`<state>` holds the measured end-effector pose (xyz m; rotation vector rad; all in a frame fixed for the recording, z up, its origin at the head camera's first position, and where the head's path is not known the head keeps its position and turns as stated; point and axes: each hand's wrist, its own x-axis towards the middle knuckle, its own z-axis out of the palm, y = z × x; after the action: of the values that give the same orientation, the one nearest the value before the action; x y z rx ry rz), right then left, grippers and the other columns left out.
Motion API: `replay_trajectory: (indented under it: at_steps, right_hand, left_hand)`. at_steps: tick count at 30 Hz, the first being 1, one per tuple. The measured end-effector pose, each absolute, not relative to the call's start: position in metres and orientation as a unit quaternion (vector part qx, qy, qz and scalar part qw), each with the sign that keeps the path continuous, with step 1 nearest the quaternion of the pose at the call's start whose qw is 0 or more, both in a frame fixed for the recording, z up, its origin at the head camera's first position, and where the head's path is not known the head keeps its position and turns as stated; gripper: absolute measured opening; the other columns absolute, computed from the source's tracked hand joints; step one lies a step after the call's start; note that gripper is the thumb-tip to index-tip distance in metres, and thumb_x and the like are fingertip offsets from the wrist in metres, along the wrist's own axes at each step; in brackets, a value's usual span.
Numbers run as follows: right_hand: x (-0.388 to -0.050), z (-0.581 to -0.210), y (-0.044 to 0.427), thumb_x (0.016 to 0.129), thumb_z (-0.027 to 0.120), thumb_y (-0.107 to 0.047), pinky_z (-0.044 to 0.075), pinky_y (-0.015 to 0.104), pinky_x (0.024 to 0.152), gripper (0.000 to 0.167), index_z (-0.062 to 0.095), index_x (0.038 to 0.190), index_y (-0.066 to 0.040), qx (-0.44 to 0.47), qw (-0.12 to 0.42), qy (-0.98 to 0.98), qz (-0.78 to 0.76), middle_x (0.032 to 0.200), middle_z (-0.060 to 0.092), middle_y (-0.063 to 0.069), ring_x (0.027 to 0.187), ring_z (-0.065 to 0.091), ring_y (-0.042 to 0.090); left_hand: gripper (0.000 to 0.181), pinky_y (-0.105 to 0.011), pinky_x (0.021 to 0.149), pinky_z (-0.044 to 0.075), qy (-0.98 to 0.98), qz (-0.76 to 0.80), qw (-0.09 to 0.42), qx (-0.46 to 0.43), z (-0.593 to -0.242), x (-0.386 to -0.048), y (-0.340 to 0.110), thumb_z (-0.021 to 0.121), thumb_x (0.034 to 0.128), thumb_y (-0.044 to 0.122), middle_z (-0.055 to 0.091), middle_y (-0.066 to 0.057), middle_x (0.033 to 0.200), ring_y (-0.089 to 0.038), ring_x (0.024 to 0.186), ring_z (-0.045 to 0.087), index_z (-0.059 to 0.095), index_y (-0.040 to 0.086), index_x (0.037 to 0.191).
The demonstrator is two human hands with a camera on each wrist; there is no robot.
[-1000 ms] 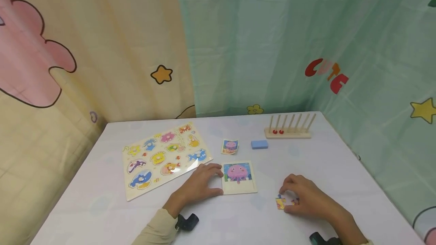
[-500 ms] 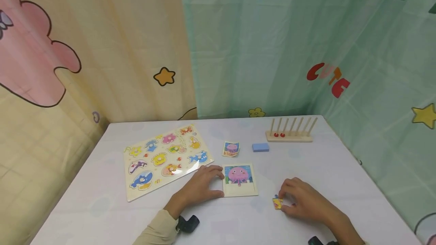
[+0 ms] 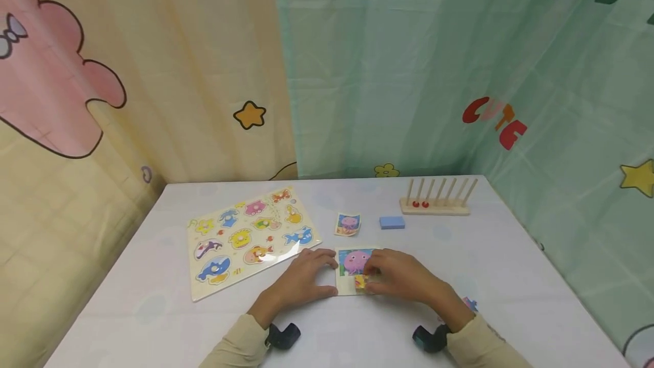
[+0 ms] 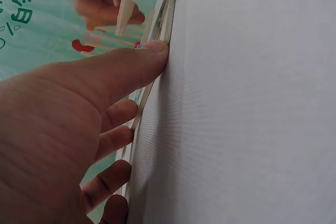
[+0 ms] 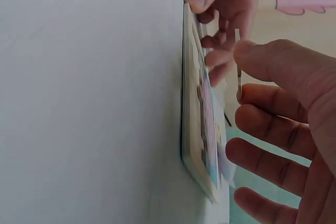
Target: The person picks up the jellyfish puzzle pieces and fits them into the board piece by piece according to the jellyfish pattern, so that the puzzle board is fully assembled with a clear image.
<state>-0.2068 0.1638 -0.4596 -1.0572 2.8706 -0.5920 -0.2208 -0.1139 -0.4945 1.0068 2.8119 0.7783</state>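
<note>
My right hand (image 3: 401, 272) pinches a small yellow jigsaw piece (image 3: 360, 283) between thumb and fingers, over the lower part of a square puzzle board (image 3: 344, 287). In the right wrist view the piece (image 5: 238, 66) is seen edge-on, held apart from the board (image 5: 190, 145). The board's upper part shows a pink octopus picture; my right fingers cover its right side. My left hand (image 3: 305, 277) rests at the board's left edge, thumb (image 4: 152, 51) and fingertips touching that edge without wrapping round it. Another colourful puzzle piece (image 3: 470, 303) lies partly hidden behind my right wrist.
A large sea-animal peg puzzle (image 3: 250, 240) lies to the left. Behind the board are a small octopus picture card (image 3: 348, 224) and a blue block (image 3: 392, 222). A wooden peg rack (image 3: 434, 209) with red beads stands at the back right of the white table (image 3: 153, 277).
My right hand has picked up the yellow puzzle piece from the table's right side and carried it left to above the board. My left hand stays at the board's edge.
</note>
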Motion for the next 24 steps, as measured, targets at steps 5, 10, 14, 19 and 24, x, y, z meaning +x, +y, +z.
replay_trajectory:
  at_steps: [5,10,14,19,24]
  right_hand:
    - [-0.220,-0.462,0.136,0.086,0.081,-0.029,0.049,0.026,0.072,0.018,0.073,0.098,-0.019,-0.357,0.030,0.917,-0.175,0.087,0.056,-0.015,0.079,0.049,0.004]
    - [-0.221,-0.466,0.131,0.084,0.082,-0.029,0.048,0.026,0.073,0.018,0.073,0.096,-0.019,-0.349,0.041,0.920,-0.175,0.086,0.056,-0.015,0.080,0.048,0.006]
    - [-0.221,-0.470,0.133,0.083,0.083,-0.031,0.049,0.026,0.074,0.020,0.073,0.095,-0.020,-0.352,0.034,0.917,-0.185,0.088,0.058,-0.015,0.082,0.049,0.005]
    - [-0.223,-0.474,0.134,0.085,0.080,-0.029,0.050,0.027,0.077,0.019,0.075,0.101,-0.019,-0.367,0.021,0.910,-0.192,0.094,0.062,-0.015,0.085,0.051,0.005]
    - [-0.224,-0.474,0.133,0.087,0.078,-0.027,0.051,0.030,0.080,0.020,0.077,0.106,-0.020,-0.381,0.013,0.907,-0.181,0.101,0.065,-0.012,0.090,0.053,0.006]
  left_hand:
    - [0.046,-0.044,0.102,0.042,0.910,0.253,0.024,0.329,-0.493,-0.221,-0.112,0.082,0.0834,0.042,0.055,0.001,0.143,-0.022,0.124,0.049,0.066,0.019,0.120]
    - [0.046,-0.044,0.102,0.042,0.909,0.254,0.032,0.329,-0.493,-0.220,-0.110,0.081,0.0842,0.042,0.055,0.002,0.143,-0.022,0.124,0.048,0.066,0.020,0.121]
    - [0.046,-0.044,0.102,0.041,0.911,0.251,0.036,0.324,-0.493,-0.220,-0.110,0.081,0.0848,0.043,0.053,0.003,0.145,-0.021,0.125,0.047,0.066,0.021,0.122]
    - [0.046,-0.044,0.101,0.042,0.912,0.250,0.038,0.321,-0.493,-0.220,-0.111,0.081,0.0848,0.043,0.053,0.003,0.145,-0.020,0.124,0.047,0.066,0.021,0.122]
    - [0.046,-0.045,0.103,0.041,0.913,0.254,0.042,0.317,-0.493,-0.220,-0.113,0.080,0.0852,0.043,0.053,0.003,0.146,-0.021,0.125,0.047,0.066,0.021,0.122]
